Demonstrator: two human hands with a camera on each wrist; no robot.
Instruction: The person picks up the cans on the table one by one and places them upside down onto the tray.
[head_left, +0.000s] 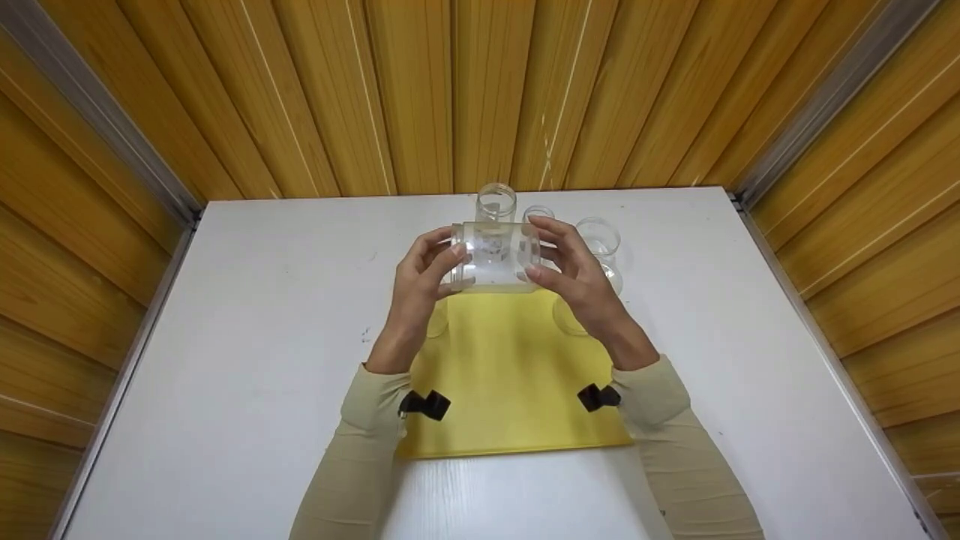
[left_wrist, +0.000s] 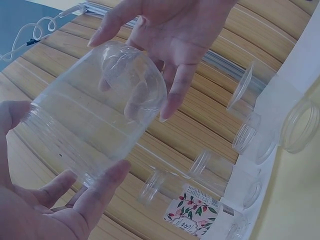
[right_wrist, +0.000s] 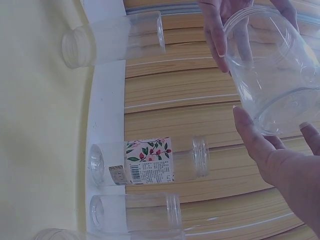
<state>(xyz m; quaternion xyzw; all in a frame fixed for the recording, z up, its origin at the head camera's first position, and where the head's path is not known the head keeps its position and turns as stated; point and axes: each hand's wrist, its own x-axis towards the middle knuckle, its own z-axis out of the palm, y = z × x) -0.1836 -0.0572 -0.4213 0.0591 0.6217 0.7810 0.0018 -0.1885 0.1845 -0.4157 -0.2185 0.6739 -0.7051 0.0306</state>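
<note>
Between my two hands a clear plastic jar (head_left: 496,262) is held sideways above the back part of a yellow mat (head_left: 510,390). My left hand (head_left: 418,289) grips its threaded mouth end, thumb in front. At the other end, my right hand (head_left: 581,281) holds the base between thumb and fingers. The left wrist view shows the jar (left_wrist: 95,112) see-through, with the right hand (left_wrist: 175,35) around its bottom. No lid shows on the jar (right_wrist: 272,65) in the right wrist view.
Behind the hands stands a clear jar with a floral label (right_wrist: 150,160), beside a smaller clear jar (right_wrist: 147,212). More clear jars, one at the back right (head_left: 600,236), stand by the right hand. The white table (head_left: 285,337) meets slatted wood-look walls (head_left: 420,97).
</note>
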